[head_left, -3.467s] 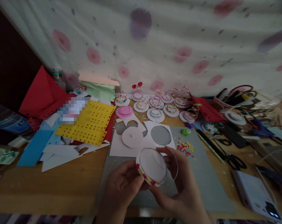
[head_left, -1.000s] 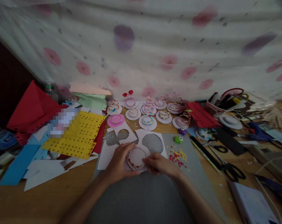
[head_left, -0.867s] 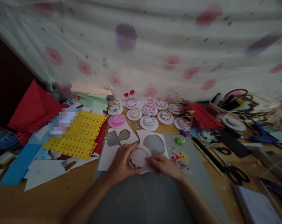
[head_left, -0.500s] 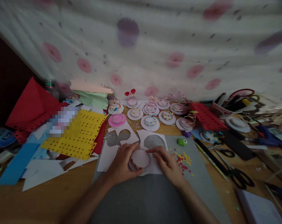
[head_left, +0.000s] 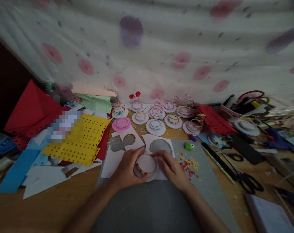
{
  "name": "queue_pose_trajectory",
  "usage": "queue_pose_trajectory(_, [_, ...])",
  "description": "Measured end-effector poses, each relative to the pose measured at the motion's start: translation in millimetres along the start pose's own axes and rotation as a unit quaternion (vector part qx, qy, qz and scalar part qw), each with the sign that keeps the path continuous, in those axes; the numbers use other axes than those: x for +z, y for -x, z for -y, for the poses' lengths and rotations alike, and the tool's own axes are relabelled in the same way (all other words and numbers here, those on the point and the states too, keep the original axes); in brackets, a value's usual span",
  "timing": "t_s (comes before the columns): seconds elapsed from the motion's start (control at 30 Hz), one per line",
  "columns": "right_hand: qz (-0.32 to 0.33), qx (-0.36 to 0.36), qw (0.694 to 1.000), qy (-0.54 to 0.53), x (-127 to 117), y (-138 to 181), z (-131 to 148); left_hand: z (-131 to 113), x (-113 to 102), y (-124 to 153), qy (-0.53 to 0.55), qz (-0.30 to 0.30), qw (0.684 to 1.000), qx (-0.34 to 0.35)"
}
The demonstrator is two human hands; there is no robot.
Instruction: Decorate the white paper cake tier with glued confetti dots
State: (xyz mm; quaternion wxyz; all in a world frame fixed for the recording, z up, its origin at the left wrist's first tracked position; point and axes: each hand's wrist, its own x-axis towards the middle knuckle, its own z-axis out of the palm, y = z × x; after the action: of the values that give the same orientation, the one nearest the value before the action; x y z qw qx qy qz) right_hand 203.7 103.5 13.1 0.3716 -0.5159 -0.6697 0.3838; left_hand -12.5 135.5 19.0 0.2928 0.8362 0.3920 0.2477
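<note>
A small round white paper drum (head_left: pixel 146 163) with coloured dots round its rim rests on a white paper disc on the grey mat (head_left: pixel 205 181). My left hand (head_left: pixel 127 170) curls round the drum's left side, fingers pressed to its rim. On the right side my right hand (head_left: pixel 172 170) holds the drum's wall with its fingertips. Both hands press the piece down on the white sheet (head_left: pixel 110 163), which has round holes cut out of it.
Several finished dotted paper drums (head_left: pixel 156 125) stand in rows at the back. Punched yellow paper (head_left: pixel 86 139), red and blue sheets lie left. A green punch (head_left: pixel 189 146), loose confetti (head_left: pixel 189 163), a pencil and black scissors (head_left: pixel 249 181) lie right. A flowered cloth hangs behind.
The drum went from held up near me to set down on the white disc on the mat. Over the last second my hands shifted slightly round its rim.
</note>
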Motion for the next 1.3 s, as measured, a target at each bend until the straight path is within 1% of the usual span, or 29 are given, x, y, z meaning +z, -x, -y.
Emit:
queue_pose_trajectory(0.2, [0.019, 0.0, 1.0, -0.008, -0.7, 0.4, 0.6, 3.3, -6.0, 1.7, 0.003, 0.012, 1.0, 0.013])
queue_pose_trajectory(0.33, [0.006, -0.003, 1.0, -0.013, 0.6, 0.7, -2.8, 3.1, -9.6, 1.7, 0.005, 0.023, 0.999, 0.024])
queue_pose_trajectory(0.47, [-0.021, 0.004, 1.0, -0.004, 1.6, 0.4, -6.1, 3.5, -8.2, -0.3, -0.006, 0.029, 0.999, 0.029])
queue_pose_trajectory(0.57, [-0.036, 0.022, 0.999, 0.001, 2.4, 0.3, -6.4, 3.9, -3.6, -1.3, -0.037, 0.005, 0.999, 0.018])
queue_pose_trajectory(0.7, [-0.024, 0.045, 0.999, -0.014, 3.2, 0.8, -6.4, 4.0, 4.9, 0.5, -0.072, -0.033, 0.997, 0.003])
queue_pose_trajectory(0.83, [-0.011, 0.031, 0.999, -0.012, 2.0, 0.9, -9.8, 4.6, 13.1, 4.9, -0.069, -0.073, 0.995, -0.014])
queue_pose_trajectory(0.93, [0.006, 0.002, 1.0, -0.009, 0.1, 0.5, -11.4, 5.5, 17.5, 7.5, -0.068, -0.095, 0.993, -0.011])
queue_pose_trajectory(1.03, [0.022, -0.04, 0.999, -0.02, -0.6, -0.1, -10.3, 6.0, 19.7, 8.0, -0.073, -0.106, 0.992, -0.011])
queue_pose_trajectory(1.1, [0.025, -0.054, 0.998, -0.023, -0.2, -0.9, -9.6, 5.7, 19.8, 7.5, -0.074, -0.107, 0.991, -0.012])
queue_pose_trajectory(1.2, [0.014, -0.054, 0.998, -0.039, 0.9, -2.8, -11.0, 4.8, 19.0, 7.1, -0.074, -0.103, 0.992, -0.007])
queue_pose_trajectory(1.3, [0.006, -0.037, 0.997, -0.069, 1.7, -4.7, -14.6, 4.9, 18.1, 7.6, -0.073, -0.101, 0.992, -0.006])
